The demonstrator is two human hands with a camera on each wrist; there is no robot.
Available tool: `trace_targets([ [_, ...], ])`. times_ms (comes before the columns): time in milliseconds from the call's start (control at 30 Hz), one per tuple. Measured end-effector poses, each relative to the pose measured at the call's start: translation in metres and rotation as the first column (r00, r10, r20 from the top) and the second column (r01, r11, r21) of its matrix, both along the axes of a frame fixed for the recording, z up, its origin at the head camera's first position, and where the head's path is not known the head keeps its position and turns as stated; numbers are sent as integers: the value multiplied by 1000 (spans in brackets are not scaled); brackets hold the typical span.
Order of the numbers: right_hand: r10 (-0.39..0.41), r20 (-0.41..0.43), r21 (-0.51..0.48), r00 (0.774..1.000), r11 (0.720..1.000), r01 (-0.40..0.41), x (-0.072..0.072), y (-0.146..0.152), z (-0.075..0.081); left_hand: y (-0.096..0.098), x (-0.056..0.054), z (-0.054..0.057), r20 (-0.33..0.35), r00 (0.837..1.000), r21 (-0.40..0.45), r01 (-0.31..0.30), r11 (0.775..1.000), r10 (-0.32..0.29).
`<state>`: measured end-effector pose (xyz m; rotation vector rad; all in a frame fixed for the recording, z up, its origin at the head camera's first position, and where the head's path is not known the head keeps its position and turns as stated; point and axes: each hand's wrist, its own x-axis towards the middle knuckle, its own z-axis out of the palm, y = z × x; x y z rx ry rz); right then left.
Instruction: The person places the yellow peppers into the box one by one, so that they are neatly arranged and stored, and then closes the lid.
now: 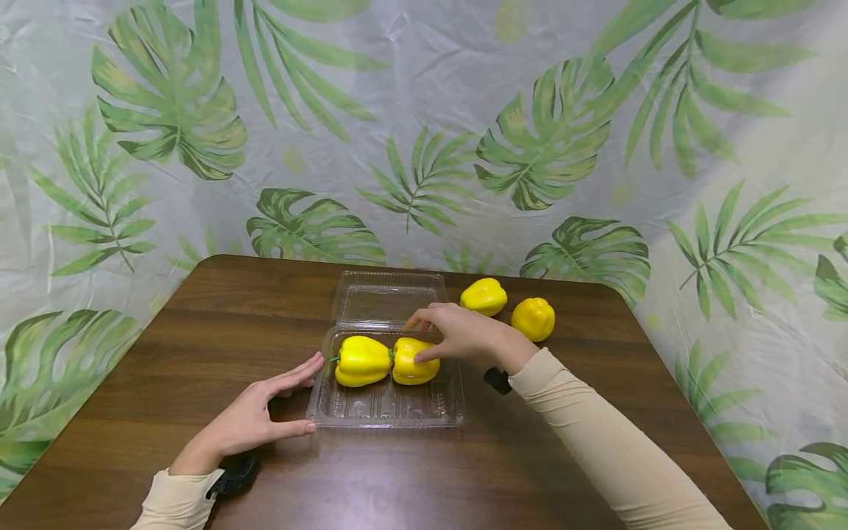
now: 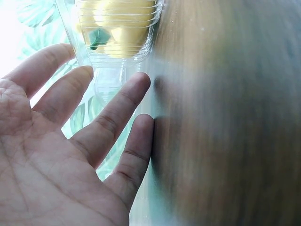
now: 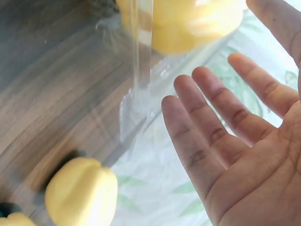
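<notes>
Two yellow bell peppers lie side by side in a clear plastic clamshell container (image 1: 387,412), its lid (image 1: 391,298) folded back flat behind it. My left hand (image 1: 265,412) is at the container's left side, fingers spread, fingertips right at the wall; the left pepper (image 1: 361,362) with its green stem is nearest to it. Over the right pepper (image 1: 411,372) is my right hand (image 1: 464,335), its thumb overlapping the pepper in the head view. In the right wrist view its fingers (image 3: 207,89) are extended and apart from the pepper (image 3: 197,26).
Two more yellow bell peppers are at the back right of the brown wooden table (image 1: 530,456): one lying on its side (image 1: 484,296), the other (image 1: 533,319) closer to my right forearm. A leaf-patterned curtain (image 1: 424,88) hangs behind the table.
</notes>
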<state>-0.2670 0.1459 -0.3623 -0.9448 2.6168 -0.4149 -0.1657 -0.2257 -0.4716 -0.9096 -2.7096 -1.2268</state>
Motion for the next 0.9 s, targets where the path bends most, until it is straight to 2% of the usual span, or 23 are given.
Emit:
trace_targets([
  [167,-57,19,-42,998,997,58,-7,15,7,0,0,0,3,1000,2,2,1000,-2],
  [400,-131,-39,-64,991,990,129,-22,47,11,0,0,0,0,1000,0,2,1000,-2],
  [600,-226,-79,-32,971,974,224,-34,79,13,0,-1,0,-2,1000,-6,-4,1000,4],
  [900,-349,-81,-51,933,937,346,-44,118,9,0,-2,-2,-5,1000,-1,-4,1000,4],
])
